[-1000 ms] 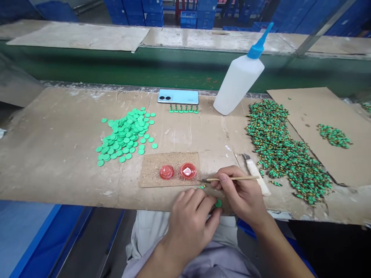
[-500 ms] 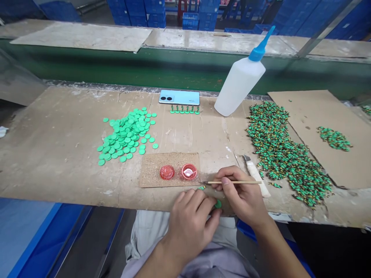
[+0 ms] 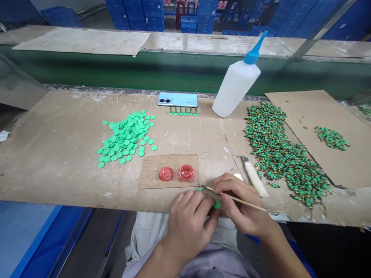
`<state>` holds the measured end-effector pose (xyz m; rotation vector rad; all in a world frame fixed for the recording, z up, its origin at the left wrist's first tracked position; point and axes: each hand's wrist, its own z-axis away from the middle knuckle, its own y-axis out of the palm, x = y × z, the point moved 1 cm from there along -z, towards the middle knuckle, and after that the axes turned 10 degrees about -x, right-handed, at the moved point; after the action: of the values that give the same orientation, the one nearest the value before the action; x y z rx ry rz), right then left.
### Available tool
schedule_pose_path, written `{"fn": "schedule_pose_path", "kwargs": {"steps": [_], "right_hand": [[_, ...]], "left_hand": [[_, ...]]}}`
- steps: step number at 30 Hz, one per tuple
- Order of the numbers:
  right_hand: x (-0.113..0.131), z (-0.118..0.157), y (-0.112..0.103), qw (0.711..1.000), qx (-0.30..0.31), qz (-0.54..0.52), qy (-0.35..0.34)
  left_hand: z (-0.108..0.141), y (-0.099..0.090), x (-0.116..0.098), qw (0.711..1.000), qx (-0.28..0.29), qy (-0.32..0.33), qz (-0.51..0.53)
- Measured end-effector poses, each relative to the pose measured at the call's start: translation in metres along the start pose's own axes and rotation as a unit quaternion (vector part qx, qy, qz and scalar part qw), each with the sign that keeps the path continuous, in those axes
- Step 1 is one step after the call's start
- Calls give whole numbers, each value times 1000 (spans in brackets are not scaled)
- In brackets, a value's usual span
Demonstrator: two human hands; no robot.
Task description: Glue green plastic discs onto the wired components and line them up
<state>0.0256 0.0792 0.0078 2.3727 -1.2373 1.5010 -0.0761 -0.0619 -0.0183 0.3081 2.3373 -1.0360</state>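
My left hand (image 3: 189, 218) is closed at the table's front edge, with a green disc (image 3: 216, 204) between its fingers. Just beyond its fingertips shows a tiny green figure (image 3: 199, 189), partly hidden; I cannot tell whether it is held. My right hand (image 3: 242, 202) pinches a thin wooden-handled brush (image 3: 246, 202), whose dark tip reaches the little figure. Behind the hands, a small brown board (image 3: 150, 172) carries a red dish (image 3: 186, 173) and a second red round piece (image 3: 165, 174).
Loose green discs (image 3: 124, 139) lie heaped at left. A large pile of small green-black figures (image 3: 278, 146) spreads at right, beside a white-handled knife (image 3: 255, 179). A white bottle (image 3: 236, 88) and a light-blue phone (image 3: 178, 99) stand behind, with several mounted figures (image 3: 185, 112) before the phone.
The brush tip has moved from beside the red dish toward the little figure, and its handle now slants down to the right. My left hand has stayed nearly still, holding the disc.
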Motion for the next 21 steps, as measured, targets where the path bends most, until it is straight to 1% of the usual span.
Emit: {"fn": "schedule_pose_path", "kwargs": {"steps": [2,4,6,9,12,15,18,21], "right_hand": [[2,4,-6,1000,-30,-10,-1],[5,11,-15,997,-73,-22,10],[8,19,-24,992,-113,-42,35],[6,31,-32,984,-143,-68,86],[0,42,-33,979,-152,-74,117],[-5,51,-29,981,-151,-73,102],[-6,54,-25,986,-126,-56,94],[-4,52,-23,990,-95,-30,95]], "left_hand": [[1,0,0,1000,4,-2,1],[1,-1,0,1000,2,-2,3],[1,-1,0,1000,-2,-1,8],[0,-2,-1,1000,2,-2,11],[0,-1,0,1000,10,-4,13],[0,-1,1,1000,13,-7,16],[-1,-1,2,1000,16,-11,19],[-2,-1,1,1000,19,-12,22]]}}
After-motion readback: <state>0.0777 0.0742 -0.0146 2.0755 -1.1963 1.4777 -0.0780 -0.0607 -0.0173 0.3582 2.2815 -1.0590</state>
